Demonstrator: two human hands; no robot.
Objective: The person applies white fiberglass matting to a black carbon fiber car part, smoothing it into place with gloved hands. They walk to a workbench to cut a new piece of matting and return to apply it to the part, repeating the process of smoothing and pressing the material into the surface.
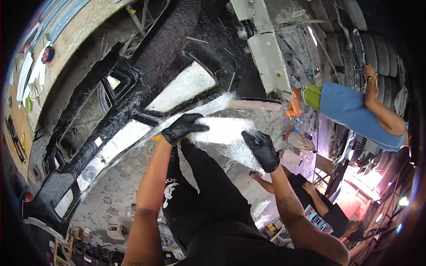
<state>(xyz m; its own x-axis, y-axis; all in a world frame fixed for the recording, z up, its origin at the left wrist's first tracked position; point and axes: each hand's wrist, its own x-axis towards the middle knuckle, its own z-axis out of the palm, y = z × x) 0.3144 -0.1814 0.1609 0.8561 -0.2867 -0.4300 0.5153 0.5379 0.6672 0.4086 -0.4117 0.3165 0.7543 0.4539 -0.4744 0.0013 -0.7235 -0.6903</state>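
Between my black-gloved hands, a white piece of fiberglass mat point(224, 130) with frayed edges is held at waist height. My left hand point(184, 128) pinches its left end, and my right hand point(262, 150) grips the right end. Below the strip, near my right fingers, hangs a thinner, see-through sheet of fiberglass point(242, 154); whether it belongs to the same piece I cannot tell. Just beyond my hands lies a large black moulded part point(166, 48) with window-like openings. Loose white fibers stick out along its near edge.
At the right a person in a blue shirt point(350, 113) stands with one arm raised. Another person in a black shirt point(321, 208) is at the lower right. A wooden bench point(62, 33) with a tape measure point(48, 55) is at the left. The concrete floor point(113, 199) is stained.
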